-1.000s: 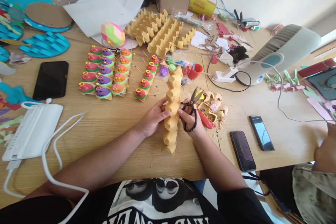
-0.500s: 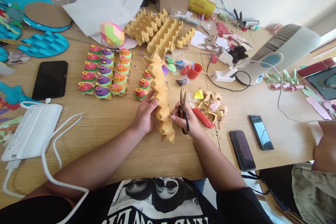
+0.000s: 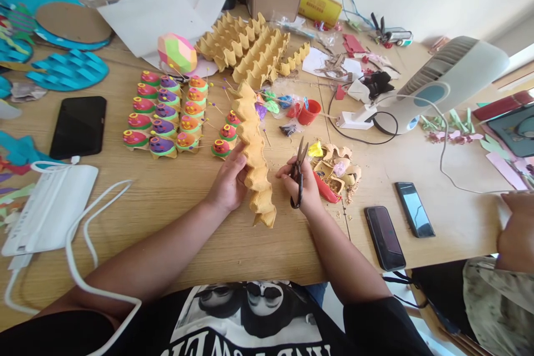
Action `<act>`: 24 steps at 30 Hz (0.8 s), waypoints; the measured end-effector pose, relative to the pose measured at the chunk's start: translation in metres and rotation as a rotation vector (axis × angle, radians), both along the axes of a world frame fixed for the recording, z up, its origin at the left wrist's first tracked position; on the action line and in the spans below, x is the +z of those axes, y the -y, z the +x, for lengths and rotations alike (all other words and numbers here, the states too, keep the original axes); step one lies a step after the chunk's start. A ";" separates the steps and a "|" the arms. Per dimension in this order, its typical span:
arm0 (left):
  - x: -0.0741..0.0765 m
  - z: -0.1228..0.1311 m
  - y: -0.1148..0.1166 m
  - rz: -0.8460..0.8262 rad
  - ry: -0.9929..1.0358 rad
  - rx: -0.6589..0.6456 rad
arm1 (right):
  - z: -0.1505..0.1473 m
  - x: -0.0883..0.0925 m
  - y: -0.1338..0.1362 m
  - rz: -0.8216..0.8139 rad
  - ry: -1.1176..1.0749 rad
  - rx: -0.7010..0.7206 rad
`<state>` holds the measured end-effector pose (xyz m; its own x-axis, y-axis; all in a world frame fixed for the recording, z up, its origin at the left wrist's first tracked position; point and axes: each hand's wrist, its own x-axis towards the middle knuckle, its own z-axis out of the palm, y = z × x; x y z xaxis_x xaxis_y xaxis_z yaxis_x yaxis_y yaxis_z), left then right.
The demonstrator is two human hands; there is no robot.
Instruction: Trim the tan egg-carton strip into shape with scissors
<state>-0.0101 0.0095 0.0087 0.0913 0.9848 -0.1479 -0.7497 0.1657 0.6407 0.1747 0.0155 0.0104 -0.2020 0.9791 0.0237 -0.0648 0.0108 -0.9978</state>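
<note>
Gripping egg-carton strip [image 3: 254, 156] — left hand [image 3: 227, 181]; right hand [image 3: 302, 186] — scissors [image 3: 298, 169].

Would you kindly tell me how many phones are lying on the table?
3: one black phone at the left, two phones side by side at the right. Clutter may hide others.

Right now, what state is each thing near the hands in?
Egg carton strip: held on edge by left hand.
Scissors: in right hand, blades slightly parted, not touching the strip.
Phones: flat, screens dark.
Red cup: upright.
</note>
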 end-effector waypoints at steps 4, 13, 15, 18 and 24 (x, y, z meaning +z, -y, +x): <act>-0.004 0.000 0.003 0.016 -0.009 -0.033 | -0.001 0.000 0.000 0.010 0.070 -0.083; -0.007 0.001 0.008 0.069 -0.102 -0.145 | -0.003 -0.003 0.001 -0.009 -0.045 -0.080; -0.007 0.002 0.009 0.081 -0.117 -0.164 | -0.003 -0.004 0.000 -0.021 -0.079 -0.087; -0.008 0.003 0.009 0.082 -0.124 -0.206 | -0.002 -0.004 -0.001 -0.042 -0.147 -0.095; -0.011 0.004 0.010 0.115 -0.145 -0.318 | -0.001 -0.004 -0.003 -0.039 -0.219 -0.118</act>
